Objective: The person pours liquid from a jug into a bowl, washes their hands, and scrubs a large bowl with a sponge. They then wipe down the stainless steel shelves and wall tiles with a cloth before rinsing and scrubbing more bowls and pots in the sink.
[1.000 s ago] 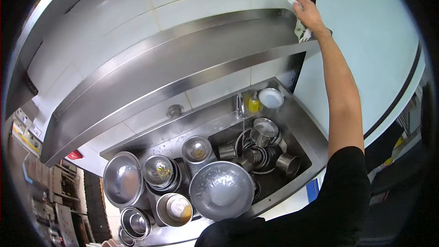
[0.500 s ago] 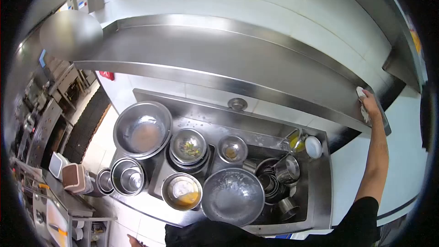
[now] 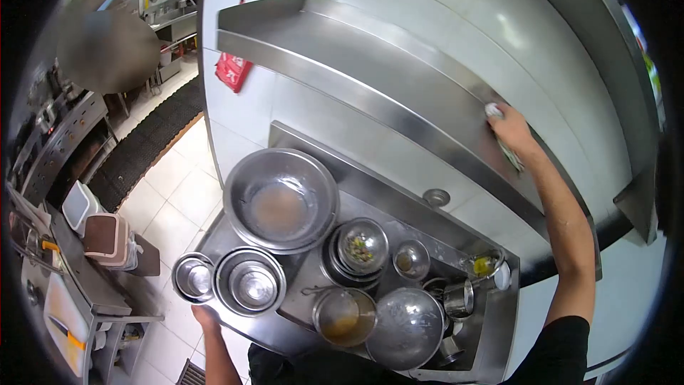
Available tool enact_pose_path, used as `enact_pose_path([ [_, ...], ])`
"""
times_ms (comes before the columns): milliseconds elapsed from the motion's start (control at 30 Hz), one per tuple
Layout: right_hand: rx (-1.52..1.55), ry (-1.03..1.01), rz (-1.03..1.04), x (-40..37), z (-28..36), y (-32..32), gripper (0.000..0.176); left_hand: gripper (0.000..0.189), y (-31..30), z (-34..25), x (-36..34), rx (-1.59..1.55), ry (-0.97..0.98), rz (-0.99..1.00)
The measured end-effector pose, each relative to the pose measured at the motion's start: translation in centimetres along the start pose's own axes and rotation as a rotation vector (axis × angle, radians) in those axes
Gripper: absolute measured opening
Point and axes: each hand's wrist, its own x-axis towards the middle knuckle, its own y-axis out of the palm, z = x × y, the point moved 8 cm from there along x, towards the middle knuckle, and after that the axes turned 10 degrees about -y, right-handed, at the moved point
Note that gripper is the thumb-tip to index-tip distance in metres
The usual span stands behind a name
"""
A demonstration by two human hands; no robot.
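Right hand (image 3: 514, 135) clasps a cloth (image 3: 493, 110) on the steel shelf (image 3: 370, 57) at two o'clock — left hand (image 3: 204, 314), at seven, grip unreadable.

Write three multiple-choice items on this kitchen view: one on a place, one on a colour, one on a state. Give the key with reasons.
1. Where is the right hand?
A. In the sink.
B. On the steel shelf.
C. On the floor mat.

2. What colour is the item hung on the wall under the shelf's far end?
A. Red.
B. Blue.
C. Green.

3. How is the right hand's grip?
A. Open and empty.
B. Around a bowl.
C. Closed on a cloth.

Key:
1. B, since the hand lies on the shelf's top, well above the sink.
2. A, since the item is plainly red against the pale wall.
3. C, since cloth shows on both sides of the hand.
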Motion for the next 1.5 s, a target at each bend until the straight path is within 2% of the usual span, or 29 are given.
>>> enact_pose_path([
  [100,-0.012,-0.101,0.050,7.0,11.8,2.8,0.049,0.049,-0.5,-0.9,-1.0,0.215,0.115,-0.153],
  [133,-0.010,-0.126,0.059,9.3,15.3,3.7,0.050,0.046,1.3,-2.7,-2.6,0.218,0.261,-0.111],
  [200,-0.040,-0.177,0.084,13.7,22.0,5.5,0.053,0.047,1.1,-1.7,-2.0,0.103,0.107,-0.222],
  [267,-0.052,-0.245,0.072,17.8,27.6,7.2,0.057,0.045,2.0,-3.3,-2.7,0.218,0.207,-0.199],
  [300,-0.030,-0.289,0.045,19.6,30.0,8.0,0.058,0.045,2.0,-3.2,-2.9,0.221,0.153,-0.258],
  [400,-0.005,-0.428,0.035,24.1,36.8,9.5,0.058,0.046,5.7,-6.9,-4.2,0.148,0.103,-0.227],
  [433,0.036,-0.427,0.041,25.0,38.1,9.9,0.056,0.048,5.5,-7.9,-4.2,0.308,0.258,-0.228],
  [500,0.123,-0.431,0.052,26.3,40.9,10.4,0.053,0.053,4.4,-6.4,-4.0,0.234,0.165,-0.245],
  [600,0.239,-0.350,0.221,27.3,42.2,10.9,0.052,0.055,3.1,-4.2,-3.4,0.179,0.111,-0.302],
  [733,0.384,-0.365,0.276,24.1,43.4,9.9,0.050,0.057,2.1,-3.3,-3.2,0.154,0.060,-0.319],
  [800,0.482,-0.381,0.331,22.9,43.8,9.4,0.050,0.051,2.0,-3.3,-3.2,0.185,0.023,-0.340],
  [900,0.557,-0.403,0.405,16.2,47.8,5.3,0.048,0.047,2.3,-4.4,-3.7,0.282,0.073,-0.360],
  [1000,0.639,-0.456,0.468,11.3,51.1,2.4,0.046,0.049,2.4,-5.0,-4.0,0.379,0.037,-0.393],
  [1133,0.793,-0.497,0.482,11.0,50.3,1.7,0.044,0.056,2.7,-6.1,-4.0,0.482,0.043,-0.444],
  [1167,0.832,-0.487,0.490,11.0,49.9,1.5,0.041,0.060,2.9,-5.9,-4.0,0.360,0.018,-0.488],
  [1267,0.889,-0.499,0.355,10.5,49.5,-1.1,0.037,0.063,2.2,-5.4,-3.8,0.474,0.077,-0.435],
  [1300,0.956,-0.446,0.313,9.7,49.4,-1.7,0.035,0.065,1.3,-4.3,-3.3,0.541,-0.007,-0.472],
  [1400,0.817,-0.310,0.053,8.4,48.2,-3.3,0.036,0.067,2.2,-5.4,-3.8,0.500,-0.002,-0.480],
  [1433,0.755,-0.300,-0.036,8.3,48.1,-3.0,0.037,0.065,0.8,-3.7,-3.0,0.510,-0.034,-0.499],
  [1500,0.624,-0.260,-0.219,8.1,48.4,-0.8,0.037,0.063,1.2,-4.2,-3.4,0.472,-0.019,-0.470],
])
